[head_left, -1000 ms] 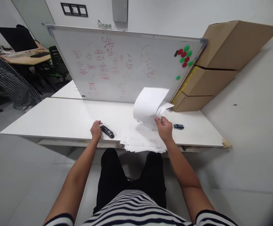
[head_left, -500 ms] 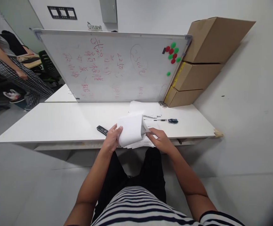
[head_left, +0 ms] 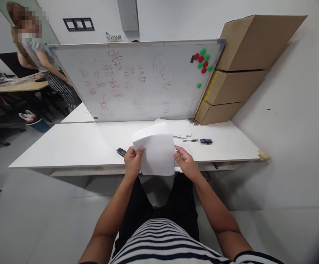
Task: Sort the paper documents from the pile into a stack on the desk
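Between my hands, over the table's front edge, are white paper sheets [head_left: 158, 156], their near face blank. My left hand [head_left: 133, 160] grips their left edge, thumb on top. At the right edge, my right hand [head_left: 186, 161] pinches the paper between thumb and fingers. A black stapler-like object [head_left: 121, 152] lies on the table just beyond my left hand, partly hidden by it. Behind the held sheets rests a stack of white papers [head_left: 182, 129]. Right of them lie a pen [head_left: 190, 140] and a small dark blue object [head_left: 206, 141].
A whiteboard [head_left: 148, 80] with red writing and round magnets stands along the back of the white table [head_left: 52, 146]. Three cardboard boxes [head_left: 230, 88] are stacked at the right by the wall. Another person [head_left: 46, 62] stands at the far left near a desk [head_left: 16, 88].
The curled paper in my hands is now opened out flatter and faces me. My right hand has shifted its hold along the right edge. The other person has moved right, and the view has shifted slightly.
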Demonstrator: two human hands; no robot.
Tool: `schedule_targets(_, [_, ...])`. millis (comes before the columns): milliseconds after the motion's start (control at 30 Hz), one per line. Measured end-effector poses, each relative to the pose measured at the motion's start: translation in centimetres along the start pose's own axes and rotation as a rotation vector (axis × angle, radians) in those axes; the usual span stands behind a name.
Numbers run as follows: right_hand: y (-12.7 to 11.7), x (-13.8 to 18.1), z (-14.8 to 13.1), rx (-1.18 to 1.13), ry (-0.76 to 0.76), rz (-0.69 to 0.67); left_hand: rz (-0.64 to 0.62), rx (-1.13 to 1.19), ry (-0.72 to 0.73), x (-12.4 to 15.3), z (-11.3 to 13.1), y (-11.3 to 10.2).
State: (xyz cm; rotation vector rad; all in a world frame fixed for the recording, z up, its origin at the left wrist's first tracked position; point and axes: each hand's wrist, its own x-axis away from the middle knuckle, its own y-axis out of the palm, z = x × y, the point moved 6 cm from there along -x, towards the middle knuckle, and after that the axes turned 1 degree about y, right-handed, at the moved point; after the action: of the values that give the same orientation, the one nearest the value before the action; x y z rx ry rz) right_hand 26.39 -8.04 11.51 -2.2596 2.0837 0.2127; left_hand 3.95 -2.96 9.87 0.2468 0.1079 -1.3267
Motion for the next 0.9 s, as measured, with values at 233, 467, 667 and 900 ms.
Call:
schedule_targets(233, [-0.5,-0.2,2.6,-0.184,0.078,0.071,-0.117,-0.101,0.028,-0.1,0.1,0.5])
schedule_targets(467, [0.8,0.8,4.6,-0.332,0.154,0.074,-0.001,-0.084,0.008,-0.3,0.5,0.2])
schedule_targets(667, [1.6,1.8,6.1,-0.459,0.148,0.121,-0.031,0.003,-0.116,-0.5,-0.8,0.3])
schedule_targets(900, [1.0,2.3,6.7,-0.51,0.163,0.127,0.012,-0.11,-0.061,-0.8,-0.9,0.0])
